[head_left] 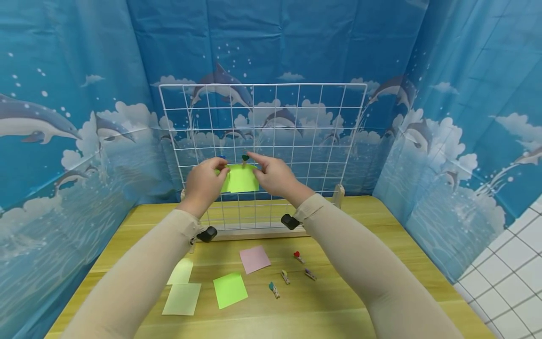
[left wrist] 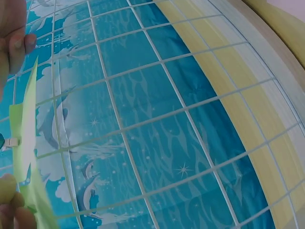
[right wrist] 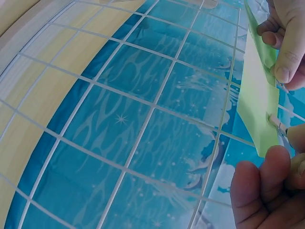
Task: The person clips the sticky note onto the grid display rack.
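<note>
Two bright green sticky notes [head_left: 244, 179] hang side by side on the white wire grid [head_left: 296, 107], overlapping at the seam. A wooden clip with a dark green heart [head_left: 245, 157] grips the right note's top edge. Beside it a blue clip [head_left: 221, 157] shows partly behind my left hand [head_left: 206, 182]. The left thumb and fingers pinch the notes near their seam, close to a clip end [right wrist: 286, 87]. My right hand [head_left: 276, 176] has its index finger extended to the green heart, fingertip right at the clip. Its thumb is at the note's right edge.
On the wooden table [head_left: 338, 310] lie a pink note [head_left: 255, 259], a green note [head_left: 230, 290] and pale yellow notes [head_left: 181, 299]. Several heart clips, including a red one [head_left: 298, 256] and a teal one [head_left: 274, 290], lie right of them. A dolphin curtain [head_left: 296, 42] hangs behind.
</note>
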Available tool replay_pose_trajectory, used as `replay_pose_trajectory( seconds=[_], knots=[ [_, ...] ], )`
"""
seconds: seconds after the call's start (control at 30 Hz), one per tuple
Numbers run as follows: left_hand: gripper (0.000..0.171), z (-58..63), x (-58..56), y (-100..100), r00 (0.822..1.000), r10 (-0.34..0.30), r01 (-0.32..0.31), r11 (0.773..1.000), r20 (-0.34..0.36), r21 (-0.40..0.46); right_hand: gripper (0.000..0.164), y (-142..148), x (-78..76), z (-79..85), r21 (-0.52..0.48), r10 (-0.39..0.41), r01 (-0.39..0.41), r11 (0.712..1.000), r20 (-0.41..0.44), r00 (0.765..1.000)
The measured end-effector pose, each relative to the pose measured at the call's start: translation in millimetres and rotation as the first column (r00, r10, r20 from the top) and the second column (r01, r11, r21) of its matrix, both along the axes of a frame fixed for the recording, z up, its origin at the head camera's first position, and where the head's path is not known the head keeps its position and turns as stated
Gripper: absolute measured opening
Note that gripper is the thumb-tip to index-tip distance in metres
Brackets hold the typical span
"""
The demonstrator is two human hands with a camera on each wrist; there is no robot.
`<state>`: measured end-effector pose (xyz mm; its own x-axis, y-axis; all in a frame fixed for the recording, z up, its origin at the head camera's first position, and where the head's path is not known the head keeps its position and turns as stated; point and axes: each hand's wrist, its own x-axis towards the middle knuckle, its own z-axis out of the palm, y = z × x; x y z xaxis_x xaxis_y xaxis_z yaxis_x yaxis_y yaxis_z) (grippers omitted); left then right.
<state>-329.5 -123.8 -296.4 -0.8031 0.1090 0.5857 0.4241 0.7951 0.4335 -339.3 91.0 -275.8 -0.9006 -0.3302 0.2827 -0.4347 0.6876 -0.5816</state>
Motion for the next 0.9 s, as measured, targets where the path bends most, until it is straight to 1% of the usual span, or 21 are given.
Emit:
replay_pose_trajectory(
  seconds=[0.2,0.33,0.53,0.73,0.9],
  knots=[
    [0.026,-0.8,4.3,-7.8,1.0,0.017,-0.016,1.0,0.014,-0.002,0.057,9.6,3.6,-2.6,-0.024,0.032,-0.032,0.999,-0.002,0.999],
    [0.026,-1.1,7.7,-13.3,1.0,0.013,-0.013,1.0,0.023,-0.019,0.057,18.3,5.2,-5.5,-0.021,0.066,-0.066,0.998,-0.023,0.998],
    [0.028,-3.2,12.7,-25.4,1.0,-0.01,0.011,0.998,0.027,-0.057,0.056,32.0,9.0,-9.4,-0.023,0.12,-0.121,0.992,-0.049,0.992],
    [0.033,-5.5,17.2,-36.2,0.999,-0.008,0.012,0.995,0.045,-0.103,0.055,46.3,16.4,-12.9,-0.006,0.117,-0.118,0.993,-0.035,0.992],
    [0.036,-8.4,21.3,-41.7,0.998,-0.007,0.015,0.99,0.059,-0.141,0.055,56.8,21.2,-18.5,0.014,0.127,-0.127,0.992,-0.046,0.991]
  ],
)
